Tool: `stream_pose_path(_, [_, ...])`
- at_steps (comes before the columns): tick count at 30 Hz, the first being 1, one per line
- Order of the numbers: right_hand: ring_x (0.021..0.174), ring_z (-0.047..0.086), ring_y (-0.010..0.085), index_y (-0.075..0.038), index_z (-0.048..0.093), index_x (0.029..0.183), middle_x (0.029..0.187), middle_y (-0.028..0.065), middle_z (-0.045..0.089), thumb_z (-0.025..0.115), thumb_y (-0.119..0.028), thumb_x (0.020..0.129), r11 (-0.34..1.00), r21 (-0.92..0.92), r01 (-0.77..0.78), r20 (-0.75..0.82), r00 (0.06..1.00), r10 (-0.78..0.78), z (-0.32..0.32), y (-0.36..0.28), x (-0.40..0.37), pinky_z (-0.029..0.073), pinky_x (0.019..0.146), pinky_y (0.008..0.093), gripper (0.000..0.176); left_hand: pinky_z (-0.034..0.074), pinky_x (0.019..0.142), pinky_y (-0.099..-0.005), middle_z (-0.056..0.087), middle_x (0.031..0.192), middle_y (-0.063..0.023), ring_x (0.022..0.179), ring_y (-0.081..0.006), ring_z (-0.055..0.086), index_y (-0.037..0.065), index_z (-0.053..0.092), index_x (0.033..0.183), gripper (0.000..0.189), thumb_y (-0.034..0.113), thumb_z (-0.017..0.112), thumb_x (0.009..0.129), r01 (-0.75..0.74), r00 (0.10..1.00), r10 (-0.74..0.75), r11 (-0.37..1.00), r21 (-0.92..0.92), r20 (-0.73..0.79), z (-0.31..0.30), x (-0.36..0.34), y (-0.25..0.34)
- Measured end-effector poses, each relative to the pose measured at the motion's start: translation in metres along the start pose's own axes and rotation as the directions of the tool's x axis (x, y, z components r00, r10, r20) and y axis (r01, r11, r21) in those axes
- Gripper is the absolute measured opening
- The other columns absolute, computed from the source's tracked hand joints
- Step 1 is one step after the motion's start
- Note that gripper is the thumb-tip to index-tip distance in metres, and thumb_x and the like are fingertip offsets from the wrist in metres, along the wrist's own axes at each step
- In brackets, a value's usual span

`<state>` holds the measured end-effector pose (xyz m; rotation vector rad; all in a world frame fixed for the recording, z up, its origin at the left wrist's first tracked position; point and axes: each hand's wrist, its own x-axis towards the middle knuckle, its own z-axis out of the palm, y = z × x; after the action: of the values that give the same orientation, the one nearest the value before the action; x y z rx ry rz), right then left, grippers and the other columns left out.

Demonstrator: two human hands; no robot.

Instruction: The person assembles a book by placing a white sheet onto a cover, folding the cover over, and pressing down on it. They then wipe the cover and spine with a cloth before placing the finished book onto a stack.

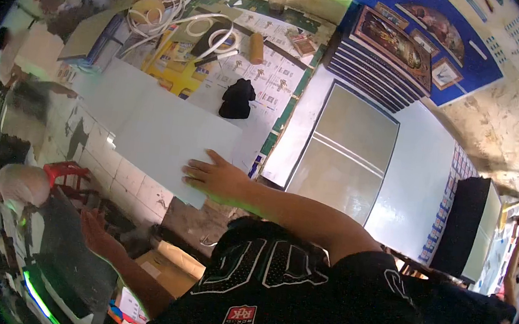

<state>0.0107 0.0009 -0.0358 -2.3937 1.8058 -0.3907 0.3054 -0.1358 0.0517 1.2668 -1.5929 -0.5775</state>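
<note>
My right hand (212, 177) lies with spread fingers on the near right corner of a large pale white sheet (161, 129). The sheet rests partly on the table and reaches past its left edge over the tiled floor. Off to the lower left, my left hand (95, 232) is stretched out with nothing visible in it, over or beside a dark grey flat panel (73, 250); whether it touches cannot be seen. A bunched black cloth-like object (237, 99) sits on the table just beyond the sheet.
Tape rolls (225, 41), white strips (177, 11) and a brown cardboard tube (256, 49) lie at the back. Right of them are stacked dark picture panels (388, 52) and a framed beige panel (343, 152). Other people (31, 49) stand left and right. A red chair (68, 172) stands left.
</note>
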Motion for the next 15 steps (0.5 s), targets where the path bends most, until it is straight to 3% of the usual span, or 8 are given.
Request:
stream_pose_path(5, [0.136,0.04,0.0214,-0.012,0.049,0.134,0.144,0.0079,0.046,0.055,-0.015,0.087,0.992,-0.027,0.121,-0.177,0.976,-0.124,-0.018,0.006,-0.036,0.03,0.114,0.0479,0.048,0.05,0.091,-0.0384,0.062,0.12,-0.018,0.105,-0.0255,0.062,-0.001,0.056,0.129,0.045,0.033,0.046,0.1,0.166,0.985,-0.17,0.978,0.123,0.028,0.008,-0.002,-0.026])
stream_pose_path(7, [0.123,0.054,0.0276,-0.008,0.058,0.12,0.129,0.0099,0.059,0.065,-0.011,0.079,0.927,0.36,0.105,-0.446,0.892,0.072,-0.059,-0.001,-0.053,0.043,0.104,0.0456,0.042,0.045,0.098,-0.0388,0.058,0.127,-0.0167,0.113,-0.0271,0.058,0.001,0.054,0.132,0.046,0.033,0.045,0.101,0.083,0.981,-0.087,0.996,0.029,0.173,0.023,0.004,-0.053])
stream_pose_path(9, [0.105,0.065,0.0314,-0.006,0.062,0.107,0.113,0.0123,0.067,0.071,-0.008,0.075,0.819,0.538,0.202,-0.61,0.763,0.212,-0.091,-0.001,-0.083,0.052,0.091,0.0432,0.033,0.041,0.102,-0.038,0.057,0.13,-0.0164,0.117,-0.0267,0.055,0.001,0.053,0.133,0.045,0.032,0.045,0.101,0.006,0.97,0.012,0.997,-0.072,0.243,0.058,-0.011,-0.01])
stream_pose_path(10, [0.1,0.067,0.031,-0.005,0.062,0.105,0.11,0.0146,0.067,0.068,-0.007,0.079,0.783,0.598,0.17,-0.613,0.727,0.311,-0.109,-0.005,-0.104,0.054,0.087,0.0418,0.027,0.037,0.105,-0.0371,0.055,0.133,-0.016,0.122,-0.0263,0.051,0.002,0.052,0.134,0.045,0.032,0.044,0.101,-0.062,0.948,0.116,0.981,-0.184,0.297,0.072,-0.016,0.007])
stream_pose_path(12, [0.089,0.069,0.0282,-0.003,0.061,0.104,0.104,0.0164,0.068,0.064,-0.005,0.085,0.633,0.76,0.151,-0.571,0.622,0.536,-0.123,-0.014,-0.155,0.056,0.08,0.0387,0.019,0.035,0.105,-0.0364,0.047,0.141,-0.0148,0.125,-0.0241,0.048,0.001,0.048,0.137,0.047,0.032,0.046,0.101,0.148,0.89,-0.125,0.989,-0.018,0.439,0.089,-0.026,-0.015])
stream_pose_path(13, [0.083,0.069,0.0258,-0.001,0.061,0.104,0.101,0.016,0.069,0.062,-0.003,0.087,0.503,0.846,0.174,-0.506,0.557,0.659,-0.124,-0.021,-0.182,0.057,0.075,0.0369,0.018,0.035,0.105,-0.0364,0.047,0.141,-0.0148,0.125,-0.0241,0.048,0.001,0.048,0.137,0.047,0.032,0.046,0.101,0.143,0.887,-0.124,0.99,-0.009,0.445,0.095,-0.034,0.009])
stream_pose_path(14, [0.083,0.067,0.022,0.0,0.057,0.108,0.097,0.0158,0.067,0.061,-0.008,0.091,0.345,0.938,0.016,-0.301,0.527,0.794,-0.127,-0.03,-0.214,0.056,0.075,0.0341,0.019,0.04,0.099,-0.0338,0.055,0.126,-0.0112,0.114,-0.0206,0.052,-0.001,0.052,0.131,0.042,0.024,0.052,0.098,0.178,0.788,-0.046,0.972,-0.155,0.614,0.108,-0.05,0.054])
stream_pose_path(15, [0.081,0.067,0.0214,0.001,0.049,0.114,0.094,0.0145,0.065,0.065,-0.009,0.089,0.128,0.982,0.138,-0.162,0.264,0.951,-0.111,-0.041,-0.234,0.057,0.072,0.0314,0.031,0.045,0.093,-0.0312,0.063,0.112,-0.0075,0.104,-0.0171,0.057,-0.004,0.056,0.125,0.037,0.017,0.059,0.094,0.239,0.665,0.061,0.927,-0.289,0.745,0.126,-0.068,0.086])
